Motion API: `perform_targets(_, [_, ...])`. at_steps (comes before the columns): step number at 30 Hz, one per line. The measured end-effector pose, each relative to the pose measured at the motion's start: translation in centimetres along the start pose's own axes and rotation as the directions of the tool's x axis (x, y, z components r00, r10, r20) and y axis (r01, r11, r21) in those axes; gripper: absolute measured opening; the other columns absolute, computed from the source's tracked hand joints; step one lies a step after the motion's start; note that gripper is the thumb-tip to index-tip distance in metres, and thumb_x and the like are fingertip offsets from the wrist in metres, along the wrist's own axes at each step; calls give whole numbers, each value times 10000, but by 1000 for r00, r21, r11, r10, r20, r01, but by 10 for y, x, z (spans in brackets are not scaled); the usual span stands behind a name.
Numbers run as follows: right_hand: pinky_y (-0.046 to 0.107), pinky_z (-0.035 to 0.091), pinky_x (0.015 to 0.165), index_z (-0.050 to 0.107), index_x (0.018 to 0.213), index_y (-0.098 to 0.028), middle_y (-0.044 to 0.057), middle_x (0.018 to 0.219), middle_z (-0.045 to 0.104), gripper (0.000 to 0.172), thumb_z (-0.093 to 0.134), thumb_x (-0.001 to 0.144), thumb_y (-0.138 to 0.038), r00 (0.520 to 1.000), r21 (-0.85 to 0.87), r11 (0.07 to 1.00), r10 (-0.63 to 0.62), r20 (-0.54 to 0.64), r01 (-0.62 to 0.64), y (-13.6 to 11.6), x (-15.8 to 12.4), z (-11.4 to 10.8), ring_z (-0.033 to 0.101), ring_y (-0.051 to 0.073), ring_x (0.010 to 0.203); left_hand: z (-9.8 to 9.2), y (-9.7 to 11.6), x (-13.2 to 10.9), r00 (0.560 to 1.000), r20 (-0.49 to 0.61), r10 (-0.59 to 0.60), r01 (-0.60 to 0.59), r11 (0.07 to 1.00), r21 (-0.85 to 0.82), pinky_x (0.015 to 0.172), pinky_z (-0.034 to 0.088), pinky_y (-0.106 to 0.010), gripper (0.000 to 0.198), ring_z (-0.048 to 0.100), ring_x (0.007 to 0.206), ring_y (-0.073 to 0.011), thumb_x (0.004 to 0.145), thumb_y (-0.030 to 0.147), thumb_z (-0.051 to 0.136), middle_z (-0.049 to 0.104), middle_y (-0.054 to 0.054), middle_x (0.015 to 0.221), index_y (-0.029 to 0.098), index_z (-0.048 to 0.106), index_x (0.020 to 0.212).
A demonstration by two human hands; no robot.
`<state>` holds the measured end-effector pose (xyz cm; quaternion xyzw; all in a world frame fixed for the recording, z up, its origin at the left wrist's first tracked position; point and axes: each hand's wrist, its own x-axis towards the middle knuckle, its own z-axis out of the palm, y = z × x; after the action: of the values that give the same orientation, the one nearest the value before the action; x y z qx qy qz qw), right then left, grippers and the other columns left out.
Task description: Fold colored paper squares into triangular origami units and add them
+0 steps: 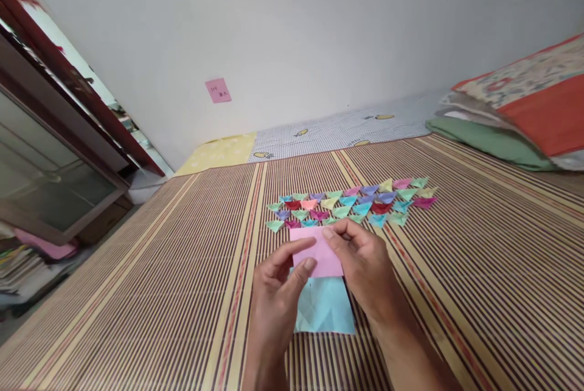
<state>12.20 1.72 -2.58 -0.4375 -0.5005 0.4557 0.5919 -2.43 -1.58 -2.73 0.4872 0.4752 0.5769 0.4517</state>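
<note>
Pink paper (322,257), edges hidden where our left hand (274,300) and right hand (365,266) pinch it, above striped mat (137,294), white wall (296,26).

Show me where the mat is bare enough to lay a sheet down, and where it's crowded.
Bare mat runs wide left of the left hand, out to the mat's left edge. Another bare stretch lies right of the right hand, below the pillows. Crowded: the middle, where the folded paper pieces, pink sheet and blue sheet sit close together.
</note>
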Motion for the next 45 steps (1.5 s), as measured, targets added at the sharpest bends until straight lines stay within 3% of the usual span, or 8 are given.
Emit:
perform_targets(3, [220, 356, 485, 623, 745, -197, -47, 610, 519, 225, 685, 894, -353, 1000, -28, 999, -20, 17, 20, 0, -1, 4, 459, 115, 547, 2, -5, 3, 995, -82, -65, 55, 992, -110, 627, 506, -243, 260, 618, 661, -141, 780, 353, 858, 747, -41, 766, 223, 850, 1005])
perform_targets(7, [226, 410, 523, 653, 786, -196, -35, 637, 553, 247, 646, 938, -390, 994, -54, 998, -29, 109, 35, -1, 2, 3, 504, 125, 582, 0, -7, 9, 971, -174, -164, 105, 945, -309, 644, 526, -222, 291, 648, 681, -133, 708, 319, 886, 770, -56, 758, 188, 857, 966])
perform_targets(13, [315, 561, 799, 705, 1179, -229, 48, 1011, 740, 249, 603, 973, -326, 966, -38, 994, -90, 242, 102, -5, 3, -6, 693, 197, 915, -4, -5, 15, 959, -152, -241, 143, 868, -476, 614, 535, -190, 282, 673, 639, -121, 630, 232, 882, 785, -75, 739, 135, 860, 894])
perform_targets(19, [390, 545, 957, 746, 1157, -271, 68, 1260, 697, 276, 592, 941, -196, 922, -121, 959, -206, 327, 257, -3, 3, -9, 629, 253, 1219, -4, -7, 17, 966, -137, -220, 119, 847, -518, 724, 586, -254, 228, 751, 787, -201, 677, 286, 859, 815, -129, 847, 110, 855, 821])
perform_targets(24, [411, 497, 1047, 742, 1154, -294, 49, 1288, 687, 290, 633, 915, -171, 909, -136, 948, -226, 351, 289, -4, 3, -9, 583, 252, 1298, -3, -7, 16, 961, -126, -248, 144, 831, -538, 691, 575, -233, 223, 732, 745, -175, 684, 305, 877, 803, -105, 800, 108, 845, 782])
perform_targets(31, [410, 471, 1070, 783, 1008, -283, 33, 1223, 700, 234, 658, 898, -119, 880, -152, 946, -198, 431, 287, -8, 3, -13, 653, 229, 1182, -3, -6, 14, 977, -44, -207, 163, 869, -466, 638, 539, -263, 268, 694, 657, -183, 744, 376, 860, 750, -77, 668, 111, 839, 782])
perform_targets(37, [399, 489, 1019, 799, 909, -267, 59, 1194, 693, 115, 693, 946, -241, 853, -134, 949, -187, 487, 284, -7, 3, -19, 662, 239, 1141, -8, -11, 10, 989, -25, -148, 133, 941, -310, 574, 460, -262, 308, 620, 555, -158, 833, 440, 802, 706, -47, 601, 135, 838, 813])
perform_targets(45, [337, 495, 787, 658, 721, -225, 30, 862, 675, 298, 634, 987, -357, 891, -179, 935, -214, 400, 305, -8, 2, -10, 646, 207, 848, -12, -11, 7, 999, 36, -8, 12, 991, -131, 600, 430, -257, 368, 575, 622, -151, 865, 514, 757, 690, -55, 690, 154, 823, 817])
